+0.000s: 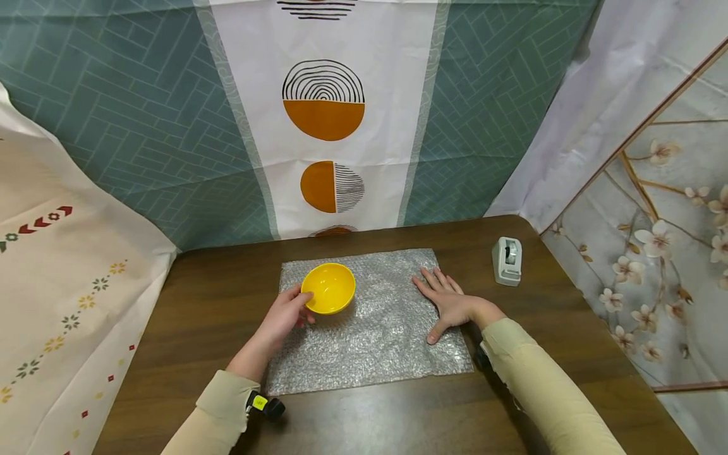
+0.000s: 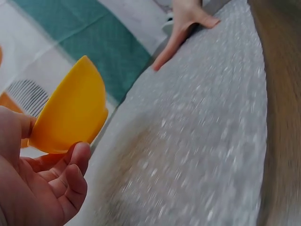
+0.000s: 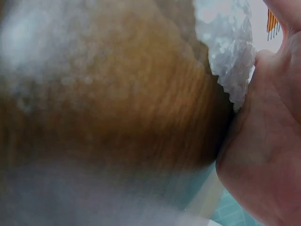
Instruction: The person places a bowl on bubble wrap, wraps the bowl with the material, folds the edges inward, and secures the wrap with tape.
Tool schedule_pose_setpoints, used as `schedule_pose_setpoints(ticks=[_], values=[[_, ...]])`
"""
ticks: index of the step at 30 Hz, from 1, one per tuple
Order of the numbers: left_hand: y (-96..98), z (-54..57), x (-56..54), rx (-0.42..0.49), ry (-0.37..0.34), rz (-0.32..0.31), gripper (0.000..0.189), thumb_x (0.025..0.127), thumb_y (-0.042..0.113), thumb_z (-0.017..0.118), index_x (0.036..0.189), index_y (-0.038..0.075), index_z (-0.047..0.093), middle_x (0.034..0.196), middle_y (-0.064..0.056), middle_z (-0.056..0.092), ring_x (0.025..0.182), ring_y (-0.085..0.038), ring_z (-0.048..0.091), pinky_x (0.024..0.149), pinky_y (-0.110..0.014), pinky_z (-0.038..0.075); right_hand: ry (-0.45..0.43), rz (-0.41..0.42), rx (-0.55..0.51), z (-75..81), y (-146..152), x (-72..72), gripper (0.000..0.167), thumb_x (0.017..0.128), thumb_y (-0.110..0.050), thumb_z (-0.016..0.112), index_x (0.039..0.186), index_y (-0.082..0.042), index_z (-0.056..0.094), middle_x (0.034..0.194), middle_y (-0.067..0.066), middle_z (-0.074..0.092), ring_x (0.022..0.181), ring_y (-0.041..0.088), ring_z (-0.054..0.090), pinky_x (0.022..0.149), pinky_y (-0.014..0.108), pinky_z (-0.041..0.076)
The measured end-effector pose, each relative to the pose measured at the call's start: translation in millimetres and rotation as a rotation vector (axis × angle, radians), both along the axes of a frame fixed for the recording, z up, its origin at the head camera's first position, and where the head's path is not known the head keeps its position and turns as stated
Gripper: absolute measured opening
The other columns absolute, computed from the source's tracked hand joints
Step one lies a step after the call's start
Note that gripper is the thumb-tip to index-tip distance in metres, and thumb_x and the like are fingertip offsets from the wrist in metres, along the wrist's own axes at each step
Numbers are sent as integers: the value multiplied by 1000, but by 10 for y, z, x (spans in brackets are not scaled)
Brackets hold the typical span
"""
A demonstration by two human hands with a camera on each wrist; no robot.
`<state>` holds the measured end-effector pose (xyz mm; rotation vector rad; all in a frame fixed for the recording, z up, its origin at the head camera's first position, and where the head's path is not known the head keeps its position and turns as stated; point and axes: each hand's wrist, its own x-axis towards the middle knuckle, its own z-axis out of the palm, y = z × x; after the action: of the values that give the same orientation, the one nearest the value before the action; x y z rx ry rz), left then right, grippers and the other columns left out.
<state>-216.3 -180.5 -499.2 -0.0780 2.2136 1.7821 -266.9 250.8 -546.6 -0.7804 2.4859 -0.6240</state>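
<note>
A yellow bowl (image 1: 328, 289) is pinched at its left rim by my left hand (image 1: 289, 313), thumb on the inside and fingers underneath. In the left wrist view the bowl (image 2: 73, 110) is tilted and held above a sheet of bubble wrap (image 1: 375, 328). My right hand (image 1: 446, 304) lies with fingers spread on the right side of the sheet. Close up in the right wrist view, the palm (image 3: 263, 141) is beside the edge of the bubble wrap (image 3: 228, 42).
A white tape dispenser (image 1: 507, 261) stands on the brown wooden table (image 1: 210, 303), to the right of the sheet. Patterned cloths (image 1: 165, 126) hang behind and at both sides of the table.
</note>
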Motion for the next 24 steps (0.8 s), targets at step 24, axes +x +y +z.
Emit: schedule_pose_setpoints(ticks=[24], values=[[764,-207,-74,4,-1,-63,50,107,24,60,149,-4,56,96,-12,66,63,-18,61,54,-27,41,2,-12,28,21,-33,-6,157,60,-81,88,174,-20,-1,177,7,-24,160,35,-27,125,60,-14]])
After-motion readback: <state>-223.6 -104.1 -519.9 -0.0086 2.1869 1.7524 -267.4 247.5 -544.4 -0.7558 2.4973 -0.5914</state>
